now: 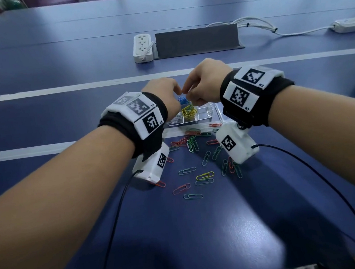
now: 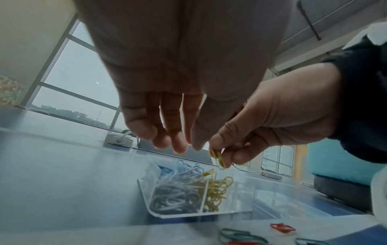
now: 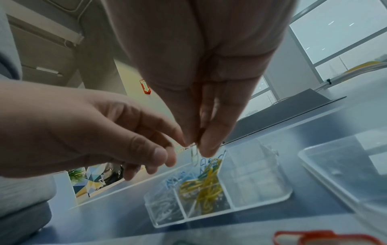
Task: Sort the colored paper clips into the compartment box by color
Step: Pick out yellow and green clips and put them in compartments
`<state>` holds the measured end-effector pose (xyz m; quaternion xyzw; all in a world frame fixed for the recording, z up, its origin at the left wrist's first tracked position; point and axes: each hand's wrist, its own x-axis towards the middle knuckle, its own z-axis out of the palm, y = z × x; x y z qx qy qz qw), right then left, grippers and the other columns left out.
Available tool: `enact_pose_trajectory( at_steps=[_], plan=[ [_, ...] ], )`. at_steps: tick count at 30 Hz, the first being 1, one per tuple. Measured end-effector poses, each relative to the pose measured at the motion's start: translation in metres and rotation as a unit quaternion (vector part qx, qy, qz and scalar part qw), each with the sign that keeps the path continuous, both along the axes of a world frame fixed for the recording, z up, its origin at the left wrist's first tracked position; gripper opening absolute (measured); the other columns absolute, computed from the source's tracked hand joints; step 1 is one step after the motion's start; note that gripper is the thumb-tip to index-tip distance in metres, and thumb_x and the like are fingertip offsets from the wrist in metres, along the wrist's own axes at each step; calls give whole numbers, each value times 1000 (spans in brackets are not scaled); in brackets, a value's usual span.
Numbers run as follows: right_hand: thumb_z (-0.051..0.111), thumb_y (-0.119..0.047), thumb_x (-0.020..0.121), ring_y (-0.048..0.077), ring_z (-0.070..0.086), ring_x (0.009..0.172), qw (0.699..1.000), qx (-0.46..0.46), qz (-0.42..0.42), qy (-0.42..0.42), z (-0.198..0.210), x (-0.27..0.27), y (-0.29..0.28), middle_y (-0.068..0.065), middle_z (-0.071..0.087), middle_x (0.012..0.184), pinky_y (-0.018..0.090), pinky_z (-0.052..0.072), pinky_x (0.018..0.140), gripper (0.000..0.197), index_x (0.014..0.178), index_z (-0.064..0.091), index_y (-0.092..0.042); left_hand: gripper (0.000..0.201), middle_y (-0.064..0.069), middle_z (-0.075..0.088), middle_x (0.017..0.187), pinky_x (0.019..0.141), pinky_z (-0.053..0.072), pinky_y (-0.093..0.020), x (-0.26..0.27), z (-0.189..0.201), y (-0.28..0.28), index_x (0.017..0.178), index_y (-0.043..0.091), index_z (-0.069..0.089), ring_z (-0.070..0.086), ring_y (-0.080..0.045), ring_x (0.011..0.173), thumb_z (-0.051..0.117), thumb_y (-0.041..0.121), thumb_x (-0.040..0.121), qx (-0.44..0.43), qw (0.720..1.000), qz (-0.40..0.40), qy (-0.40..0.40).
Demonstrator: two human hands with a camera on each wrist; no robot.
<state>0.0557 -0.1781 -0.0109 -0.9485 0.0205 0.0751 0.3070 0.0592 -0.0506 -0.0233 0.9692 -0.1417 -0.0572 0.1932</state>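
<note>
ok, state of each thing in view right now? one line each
right hand: pinching a yellow clip above the box
left hand: fingers loosely extended, holding nothing
compartment box: open; white, yellow and blue clips sorted in, one near compartment empty
lid: off, lying beside the box
loose clips: unsorted on the table, red and green, one yellow

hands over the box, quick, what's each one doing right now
Left hand: open, fingers loosely extended, holding nothing visible.
Right hand: pinches yellow paper clips above the compartment box.
</note>
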Motion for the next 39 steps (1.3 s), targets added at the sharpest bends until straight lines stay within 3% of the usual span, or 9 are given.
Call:
enact_pose_trajectory(
  at_steps=[3, 9, 13, 17, 21, 28, 32, 36, 39],
  plan=[
    [65, -10, 81, 20, 74, 78, 1000, 4, 10, -1, -2, -1, -1, 6, 75, 83, 36, 61, 78, 22, 72, 67, -30, 33, -6, 62, 119, 94, 46, -32, 0, 0, 4, 119, 19, 60, 58, -24, 111, 51, 13, 88, 5, 1000, 1, 2],
    [52, -11, 87, 20, 70, 82, 997, -60, 49, -17, -1, 1, -1, 0, 74, 89, 37, 60, 79, 27, 96, 72, -27, 32, -5, 62, 119, 95, 47, -34, -2, -2, 8, 117, 22, 60, 57, -24, 111, 53, 16, 87, 26, 1000, -13, 11],
    [53, -11, 84, 20, 65, 87, 985, -142, 79, -54, 0, 0, 0, -3, 65, 84, 33, 56, 83, 29, 94, 73, -30, 34, -3, 61, 122, 96, 47, -34, -3, -4, 10, 119, 23, 59, 56, -23, 112, 57, 14, 86, 45, 999, -31, 2],
    [51, -7, 84, 20, 58, 79, 967, -209, 134, -50, 0, -2, -1, -5, 57, 75, 32, 54, 83, 31, 93, 75, -25, 35, -1, 62, 120, 94, 47, -34, -2, -4, 14, 117, 24, 60, 57, -22, 109, 58, 12, 84, 48, 998, -40, -3],
    [53, -12, 83, 16, 54, 79, 949, -235, 204, -56, 4, -16, -7, -7, 59, 78, 28, 49, 84, 27, 95, 74, -25, 23, 0, 63, 97, 81, 43, -28, -6, -4, 18, 105, 22, 66, 53, -19, 89, 59, 18, 83, 42, 997, -61, -32],
    [60, -11, 78, 14, 56, 75, 914, -300, 267, 50, 0, -42, -24, -14, 56, 65, 26, 52, 82, 26, 94, 74, -26, 13, 10, 45, 57, 67, 36, -20, -23, -7, 12, 90, 24, 73, 45, -9, 58, 68, 24, 78, 75, 979, -190, 12],
    [68, -19, 78, 13, 54, 75, 914, -299, 267, 67, -5, -49, -32, -11, 59, 68, 25, 50, 79, 22, 98, 73, -26, 19, 9, 47, 61, 69, 42, -22, -25, -11, 8, 95, 26, 74, 49, -13, 67, 71, 22, 77, 98, 968, -227, 30],
    [67, -21, 77, 13, 57, 73, 920, -288, 261, 56, -10, -53, -35, -9, 63, 68, 27, 53, 76, 10, 82, 74, -25, 24, 7, 50, 72, 69, 37, -20, -28, -11, 5, 101, 27, 72, 49, -14, 74, 73, 26, 77, 128, 960, -246, 44],
    [64, -21, 78, 13, 57, 72, 922, -289, 255, 47, -11, -56, -38, -8, 64, 70, 21, 46, 70, 8, 78, 73, -22, 26, 8, 49, 73, 72, 39, -23, -29, -11, 5, 105, 26, 70, 49, -15, 79, 72, 28, 78, 142, 956, -253, 46]
  ],
)
